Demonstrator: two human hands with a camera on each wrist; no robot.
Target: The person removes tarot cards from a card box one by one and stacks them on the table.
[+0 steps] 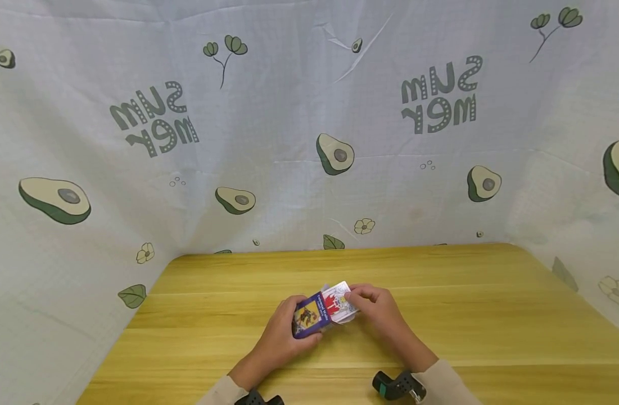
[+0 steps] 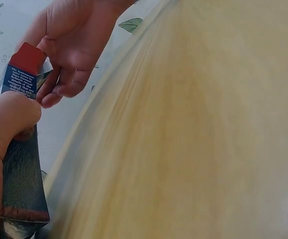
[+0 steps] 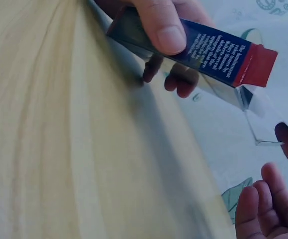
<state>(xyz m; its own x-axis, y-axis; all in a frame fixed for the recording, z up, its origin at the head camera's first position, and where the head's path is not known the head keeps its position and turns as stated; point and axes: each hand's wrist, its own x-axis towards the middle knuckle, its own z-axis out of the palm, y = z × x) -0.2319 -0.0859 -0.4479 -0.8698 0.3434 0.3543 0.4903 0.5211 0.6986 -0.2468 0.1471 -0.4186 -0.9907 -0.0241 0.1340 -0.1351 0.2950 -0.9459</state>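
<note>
My left hand (image 1: 278,338) grips a dark blue tarot card box (image 1: 314,324) with "Universal Waite" and a picture on its front. Its thumb lies along one narrow side in both wrist views. The box is tilted, its open end toward the right hand, and a red end flap (image 3: 258,65) stands out there. From that end sticks a white card (image 1: 332,306) with a red design. My right hand (image 1: 382,314) pinches the card's outer edge between thumb and finger. The other right fingers (image 3: 271,199) hang loosely curled below it.
Both hands are over a wooden table (image 1: 228,292). Behind it and at its sides hangs a white cloth (image 1: 289,112) printed with avocados, leaves and mirrored lettering. Dark straps with small devices (image 1: 397,385) are worn on both wrists.
</note>
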